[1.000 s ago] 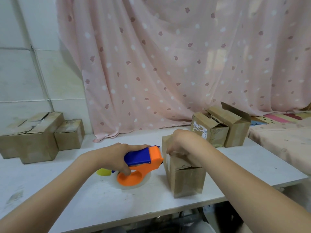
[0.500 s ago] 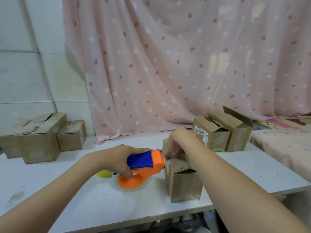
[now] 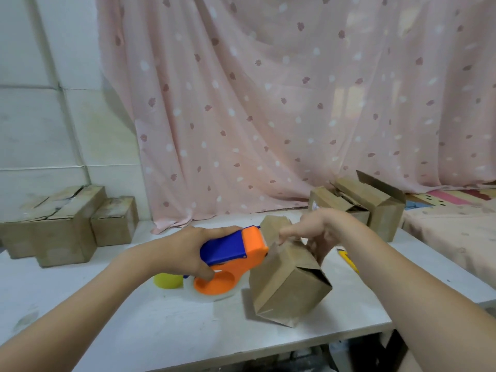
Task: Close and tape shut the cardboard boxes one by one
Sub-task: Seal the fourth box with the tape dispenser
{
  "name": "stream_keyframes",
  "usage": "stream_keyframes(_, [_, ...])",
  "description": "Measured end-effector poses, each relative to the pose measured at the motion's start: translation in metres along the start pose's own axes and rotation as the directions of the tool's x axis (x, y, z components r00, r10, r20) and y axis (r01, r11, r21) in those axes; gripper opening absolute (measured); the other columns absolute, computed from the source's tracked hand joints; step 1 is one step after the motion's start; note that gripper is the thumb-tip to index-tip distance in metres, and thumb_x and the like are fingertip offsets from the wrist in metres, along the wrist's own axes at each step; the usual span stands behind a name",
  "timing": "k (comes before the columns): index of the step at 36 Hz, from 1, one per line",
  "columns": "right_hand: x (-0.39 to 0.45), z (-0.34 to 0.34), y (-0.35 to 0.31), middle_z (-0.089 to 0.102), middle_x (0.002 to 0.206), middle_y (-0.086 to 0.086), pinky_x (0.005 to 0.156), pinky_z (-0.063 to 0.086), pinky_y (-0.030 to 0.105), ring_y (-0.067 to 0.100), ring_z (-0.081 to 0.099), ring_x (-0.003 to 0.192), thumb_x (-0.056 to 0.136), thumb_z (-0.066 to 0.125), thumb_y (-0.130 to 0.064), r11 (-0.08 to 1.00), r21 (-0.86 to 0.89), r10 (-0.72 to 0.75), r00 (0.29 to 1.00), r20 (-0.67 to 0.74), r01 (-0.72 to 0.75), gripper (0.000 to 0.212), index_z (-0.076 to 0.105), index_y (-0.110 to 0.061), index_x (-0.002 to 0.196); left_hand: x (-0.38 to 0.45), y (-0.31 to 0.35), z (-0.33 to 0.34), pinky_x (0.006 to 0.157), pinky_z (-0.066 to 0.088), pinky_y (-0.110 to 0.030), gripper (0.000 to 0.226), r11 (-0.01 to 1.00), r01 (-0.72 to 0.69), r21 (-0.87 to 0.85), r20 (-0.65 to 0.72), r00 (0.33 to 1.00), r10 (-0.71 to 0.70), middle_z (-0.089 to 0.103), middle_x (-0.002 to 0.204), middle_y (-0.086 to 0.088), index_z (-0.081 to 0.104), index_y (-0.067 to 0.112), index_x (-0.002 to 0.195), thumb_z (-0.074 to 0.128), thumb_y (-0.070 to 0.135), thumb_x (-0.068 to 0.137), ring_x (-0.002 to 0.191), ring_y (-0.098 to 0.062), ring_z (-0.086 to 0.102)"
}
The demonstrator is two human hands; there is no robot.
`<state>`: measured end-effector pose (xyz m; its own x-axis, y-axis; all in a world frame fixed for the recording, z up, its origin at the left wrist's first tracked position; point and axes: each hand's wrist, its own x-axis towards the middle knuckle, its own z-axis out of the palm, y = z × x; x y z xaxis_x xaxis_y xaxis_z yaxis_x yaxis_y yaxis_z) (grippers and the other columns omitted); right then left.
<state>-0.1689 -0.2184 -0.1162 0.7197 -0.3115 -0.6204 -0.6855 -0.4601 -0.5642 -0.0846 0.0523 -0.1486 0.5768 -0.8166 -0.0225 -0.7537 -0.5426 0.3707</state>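
Now left hand [image 3: 185,251] grips tape dispenser [image 3: 230,261]; right hand [image 3: 316,232] holds tilted cardboard box [image 3: 287,288], contents unseen.

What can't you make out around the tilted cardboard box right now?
Head view only:
- Tape strip from the orange and blue tape dispenser: not discernible on the tilted brown cardboard box.
- Yellow round object: mostly hidden behind the left hand.
- Yellow item: partly behind the right hand's forearm.
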Motion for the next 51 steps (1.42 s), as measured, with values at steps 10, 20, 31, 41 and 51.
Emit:
stream_keyframes(10, [-0.006,-0.013,0.031,0.066,0.1,0.016,0.06,0.059,0.032,0.026,0.072,0.07,0.089,0.07,-0.031,0.991,0.129,-0.049,0.999,0.022,0.046,0.032,0.064,-0.004,0.106,-0.009,-0.002,-0.008,0.048,0.047,-0.015,0.094,0.995,0.007,0.104,0.03,0.999,-0.01,0.059,0.089,0.011,0.02,0.075,0.135,0.074,0.028,0.074,0.063,-0.017,0.066])
stream_keyframes(20, [0.013,-0.005,0.065,0.063,0.096,0.009,0.076,0.047,0.031,0.025,0.057,0.086,0.079,0.08,-0.034,0.942,0.319,-0.12,0.992,0.042,0.101,0.042,0.061,-0.013,0.109,0.0,-0.008,0.011,0.062,0.057,-0.027,0.097,0.996,-0.018,0.093,0.055,0.998,0.013,0.057,0.092,0.015,0.014,0.084,0.122,0.074,0.031,0.068,0.077,-0.016,0.064])
stream_keyframes(31, [0.002,0.007,0.064,0.06,0.082,0.013,0.064,0.055,0.035,0.026,0.062,0.061,0.096,0.06,-0.029,0.939,0.332,-0.094,0.996,-0.005,0.09,0.03,0.057,-0.002,0.107,0.011,0.006,0.004,0.063,0.058,-0.036,0.097,0.987,0.017,0.161,0.099,0.995,-0.034,0.056,0.082,0.012,0.02,0.076,0.135,0.074,0.032,0.068,0.07,-0.024,0.066])
stream_keyframes(41, [0.005,0.036,0.075,0.072,0.108,0.015,0.086,0.059,0.05,0.031,0.072,0.1,0.104,0.048,-0.043,0.903,0.409,-0.101,0.989,-0.105,0.136,0.045,0.06,-0.002,0.116,0.019,0.017,0.008,0.056,0.052,-0.025,0.095,0.987,0.021,0.157,0.079,0.996,-0.034,0.055,0.082,0.013,0.024,0.072,0.137,0.076,0.03,0.07,0.067,-0.019,0.063])
stream_keyframes(51, [0.008,0.053,0.086,0.033,0.158,0.016,0.113,0.033,0.038,0.031,0.034,0.144,0.108,0.031,-0.044,0.936,-0.287,-0.322,0.828,-0.459,0.205,0.067,0.01,-0.005,0.158,0.029,0.024,0.014,0.057,0.056,-0.03,0.096,0.987,0.004,0.161,0.085,0.996,-0.018,0.055,0.09,0.013,0.021,0.071,0.139,0.074,0.031,0.07,0.069,-0.019,0.064])
